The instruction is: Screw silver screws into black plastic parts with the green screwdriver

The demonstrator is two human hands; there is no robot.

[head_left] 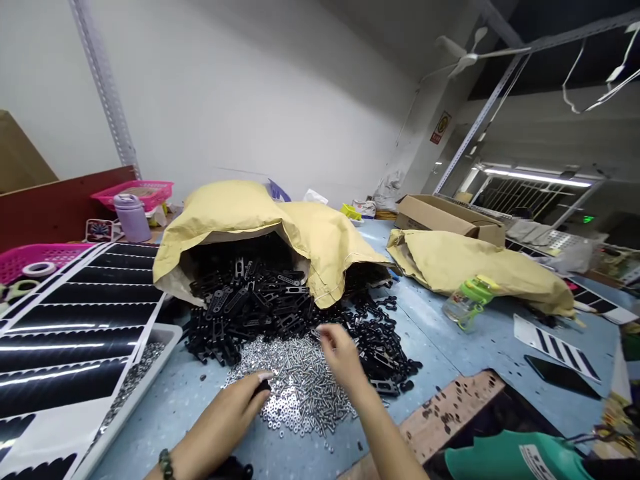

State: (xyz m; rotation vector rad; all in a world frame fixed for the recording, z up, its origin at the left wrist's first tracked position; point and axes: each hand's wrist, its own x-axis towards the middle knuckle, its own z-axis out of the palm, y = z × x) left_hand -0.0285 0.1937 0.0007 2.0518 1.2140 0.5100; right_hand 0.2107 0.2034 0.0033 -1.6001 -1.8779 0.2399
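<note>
Two bare hands work apart over the bench [185,417], w/ a heap of loose hardware btwn & just ahead of them. The L hand [233,408], w/ a dark beaded bracelet [166,462] at its wrist, has thumb & fingers closed on a small black piece [265,385], mostly hidden by the grip, at the near L edge of the heap. The R hand [343,355] reaches in at the heap's far R side, thumb & fingertips close together by the black parts; can't tell if anything sits btwn them. Silvery screws [315,383] lie mostly nearer the R hand, small nuts [286,408] mostly nearer the L. Ahead of both hands, black slotted parts [240,303] spill from the gaping mouth of a yellow sack [230,207]; a 2nd sack [327,233] slumps beside it, straight beyond the R hand. More black links [380,343] lie just R of the R hand. L of the L hand: a grey tray [173,335] w/ small metal bits, partly under black-&-white sheets [95,307]. Well R of the R hand: a 3rd sack [465,257], a green-lidded bottle [467,300] tilted against it, & a dark phone [563,377]. Nearer, R of the R forearm: a wooden strip [425,423] w/ dark bits & a teal object [505,457] w/ a white label.
</note>
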